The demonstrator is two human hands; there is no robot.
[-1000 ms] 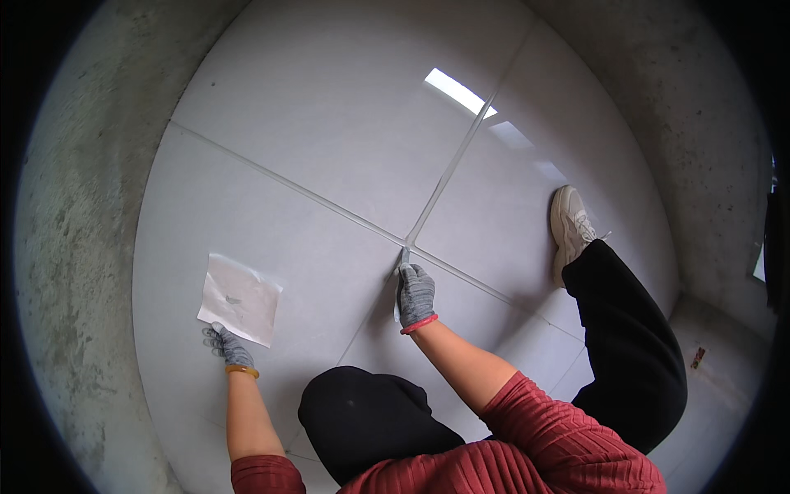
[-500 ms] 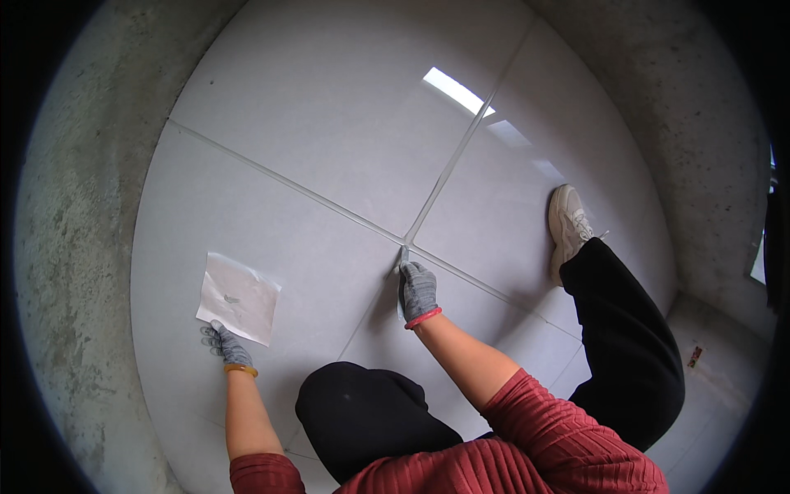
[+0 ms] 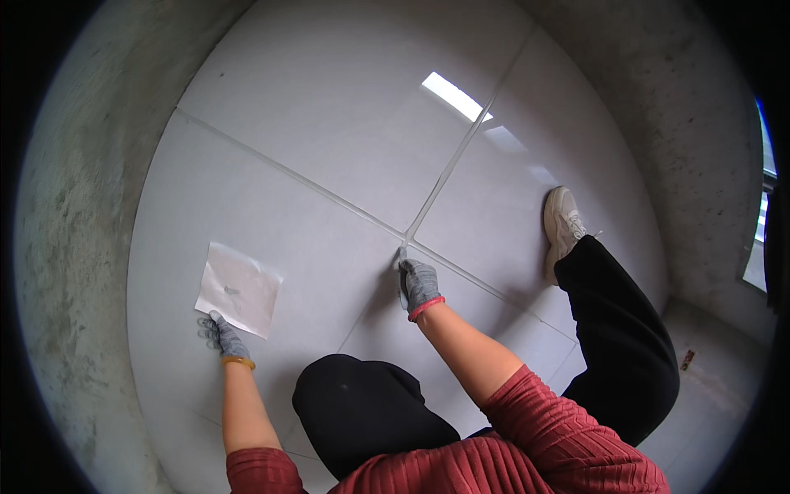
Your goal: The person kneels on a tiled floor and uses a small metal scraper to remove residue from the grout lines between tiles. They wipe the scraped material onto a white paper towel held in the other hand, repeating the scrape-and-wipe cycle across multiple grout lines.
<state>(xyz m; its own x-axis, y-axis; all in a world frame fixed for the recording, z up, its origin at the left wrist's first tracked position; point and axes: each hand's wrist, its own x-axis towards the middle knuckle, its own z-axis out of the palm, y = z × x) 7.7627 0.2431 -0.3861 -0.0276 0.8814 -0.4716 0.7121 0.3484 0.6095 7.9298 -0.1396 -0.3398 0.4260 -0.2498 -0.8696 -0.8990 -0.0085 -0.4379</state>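
Note:
My right hand [image 3: 420,283], in a grey glove with a red cuff, is closed round a narrow scraper-like tool [image 3: 402,254]. Its tip is at the crossing where the tile joints [image 3: 409,238] meet; most of it is hidden by the hand. My left hand [image 3: 225,336], in a grey glove with a yellow cuff, rests at the near edge of a pale pinkish square sheet [image 3: 247,300]. The left thumb lies on the sheet's corner and the other fingers are spread beside it. A small grey smear marks the middle of the sheet.
Large light-grey floor tiles [image 3: 329,107] lie between rough concrete walls [image 3: 90,206]. My bent knee [image 3: 362,395] is between my arms; my shoe [image 3: 564,230] stands on the right. A small reddish-brown scrap [image 3: 687,360] lies beyond that leg.
The view has shifted slightly. My right hand has turned a little at the joint crossing, and less of the tool shows below it. The left hand and sheet keep their places.

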